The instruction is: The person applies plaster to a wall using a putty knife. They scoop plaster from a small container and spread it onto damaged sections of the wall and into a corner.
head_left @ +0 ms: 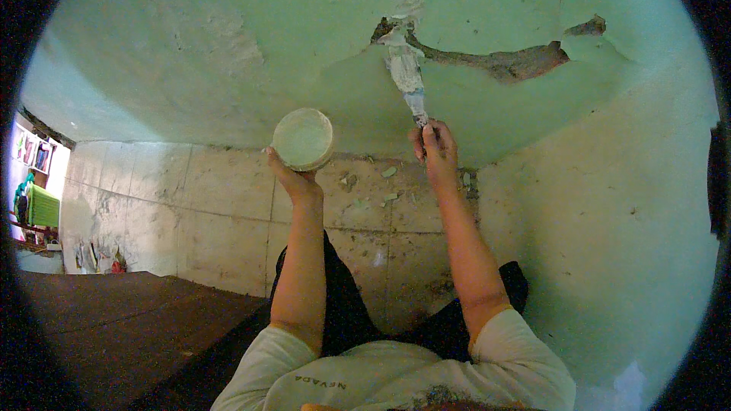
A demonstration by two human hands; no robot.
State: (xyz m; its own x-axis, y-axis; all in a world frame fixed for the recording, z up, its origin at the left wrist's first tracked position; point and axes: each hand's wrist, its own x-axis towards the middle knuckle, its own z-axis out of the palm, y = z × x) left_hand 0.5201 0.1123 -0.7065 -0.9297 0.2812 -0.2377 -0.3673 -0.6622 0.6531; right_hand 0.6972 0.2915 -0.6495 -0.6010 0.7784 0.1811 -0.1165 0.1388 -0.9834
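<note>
Wall: the pale green wall (228, 46) filled the upper part of the view, its paint cracked and peeling around a long gouge.
Floor: the tiled floor (213, 213) lay below it, with paint chips (390, 173) scattered near the foot of the wall, likely fallen from the damaged patch.
Crack: the crack (502, 61) ran roughly sideways across the wall, brown and bare where plaster was missing, widest toward its right end.
Tub: the round white tub (303, 139) sat in the left hand (293, 179), which cupped it from beneath with the open mouth facing the camera, probably so the filler inside stayed within reach of the blade.
Putty knife: the putty knife (405, 68), caked with whitish filler, was pressed against the wall at the left end of the crack. Its long axis ran nearly vertical, leaning slightly, blade tip up at the gouge and handle down toward the person.
Right hand: the right hand (435, 148) was clenched around the knife's handle, arm stretched forward, seemingly to bear the blade flat against the wall.
</note>
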